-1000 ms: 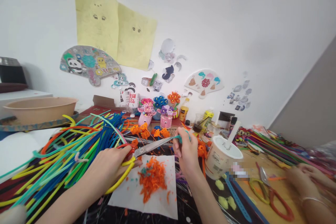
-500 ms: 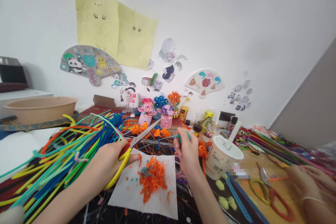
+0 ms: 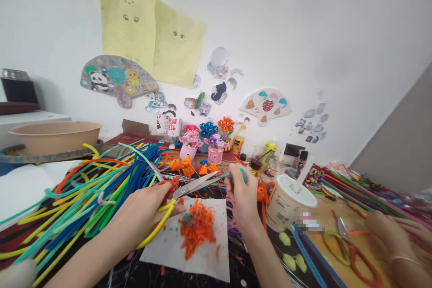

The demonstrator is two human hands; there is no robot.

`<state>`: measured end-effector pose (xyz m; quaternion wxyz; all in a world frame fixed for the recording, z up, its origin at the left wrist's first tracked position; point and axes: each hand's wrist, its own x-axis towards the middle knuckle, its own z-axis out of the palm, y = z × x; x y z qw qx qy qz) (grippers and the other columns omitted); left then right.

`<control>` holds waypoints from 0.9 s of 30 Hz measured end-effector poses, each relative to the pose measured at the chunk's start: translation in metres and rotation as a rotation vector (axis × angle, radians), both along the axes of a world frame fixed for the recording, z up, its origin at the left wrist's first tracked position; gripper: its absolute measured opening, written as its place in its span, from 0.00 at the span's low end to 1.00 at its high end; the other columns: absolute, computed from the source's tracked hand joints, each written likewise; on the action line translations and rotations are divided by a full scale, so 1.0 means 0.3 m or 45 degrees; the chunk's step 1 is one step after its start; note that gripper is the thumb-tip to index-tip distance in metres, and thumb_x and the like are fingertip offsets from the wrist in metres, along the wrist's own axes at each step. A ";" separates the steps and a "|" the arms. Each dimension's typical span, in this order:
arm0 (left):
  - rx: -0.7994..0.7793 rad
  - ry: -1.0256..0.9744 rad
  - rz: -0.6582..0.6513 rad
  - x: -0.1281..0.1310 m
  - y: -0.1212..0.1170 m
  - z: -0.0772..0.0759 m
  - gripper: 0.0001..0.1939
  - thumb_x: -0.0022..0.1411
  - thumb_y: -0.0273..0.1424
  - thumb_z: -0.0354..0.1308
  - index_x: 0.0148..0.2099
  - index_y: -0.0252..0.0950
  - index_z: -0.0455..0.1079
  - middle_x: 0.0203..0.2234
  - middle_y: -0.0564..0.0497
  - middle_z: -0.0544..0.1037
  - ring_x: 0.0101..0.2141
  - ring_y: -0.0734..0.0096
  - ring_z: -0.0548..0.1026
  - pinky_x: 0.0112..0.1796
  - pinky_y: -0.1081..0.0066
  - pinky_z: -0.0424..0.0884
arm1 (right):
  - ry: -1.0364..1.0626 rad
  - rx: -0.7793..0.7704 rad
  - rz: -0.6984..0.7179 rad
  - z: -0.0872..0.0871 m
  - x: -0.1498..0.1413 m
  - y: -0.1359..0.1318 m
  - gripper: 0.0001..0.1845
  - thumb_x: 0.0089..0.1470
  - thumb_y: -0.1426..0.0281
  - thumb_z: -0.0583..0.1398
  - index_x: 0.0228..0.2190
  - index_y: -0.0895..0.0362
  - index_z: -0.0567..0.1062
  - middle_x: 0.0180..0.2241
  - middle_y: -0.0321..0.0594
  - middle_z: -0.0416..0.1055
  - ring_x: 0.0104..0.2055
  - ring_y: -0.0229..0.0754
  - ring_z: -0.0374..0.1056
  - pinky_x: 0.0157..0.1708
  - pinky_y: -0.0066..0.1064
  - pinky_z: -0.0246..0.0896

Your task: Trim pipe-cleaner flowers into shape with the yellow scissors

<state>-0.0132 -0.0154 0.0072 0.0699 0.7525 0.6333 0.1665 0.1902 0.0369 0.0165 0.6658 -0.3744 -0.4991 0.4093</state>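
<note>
At the left, a heap of fuzzy sticks lies on the table. Next to it, the left hand is closed around the handles of the scissors, back of the hand upward, the blades pointing rightward and slightly parted. Nearer to the person, orange scraps lie on white paper, so the step in hand seems to be trimming. Further right, the right hand, raised, pinches a small teal piece. The blade tips are near it; whether they touch is hard to tell. A next cut would probably call for a steady pinch, with fingertips away from the blades.
</note>
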 end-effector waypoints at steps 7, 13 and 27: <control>0.041 0.088 -0.023 -0.004 0.008 -0.013 0.19 0.63 0.49 0.44 0.32 0.40 0.62 0.26 0.50 0.76 0.29 0.59 0.75 0.27 0.70 0.57 | 0.032 -0.009 0.003 0.004 -0.002 0.000 0.20 0.50 0.59 0.59 0.16 0.55 0.59 0.10 0.24 0.53 0.12 0.27 0.43 0.11 0.20 0.35; 0.038 0.117 -0.024 -0.001 0.010 -0.016 0.19 0.63 0.49 0.45 0.32 0.40 0.63 0.25 0.50 0.76 0.28 0.58 0.75 0.26 0.70 0.55 | 0.023 0.002 -0.010 0.004 -0.001 -0.001 0.18 0.50 0.63 0.59 0.16 0.55 0.59 0.10 0.24 0.53 0.13 0.27 0.44 0.11 0.20 0.36; 0.003 0.127 0.017 0.007 -0.003 -0.005 0.19 0.62 0.48 0.45 0.32 0.40 0.67 0.24 0.49 0.77 0.27 0.59 0.75 0.26 0.70 0.56 | 0.036 -0.008 0.015 0.006 -0.001 -0.006 0.18 0.50 0.62 0.59 0.17 0.56 0.60 0.10 0.24 0.53 0.12 0.27 0.43 0.11 0.20 0.35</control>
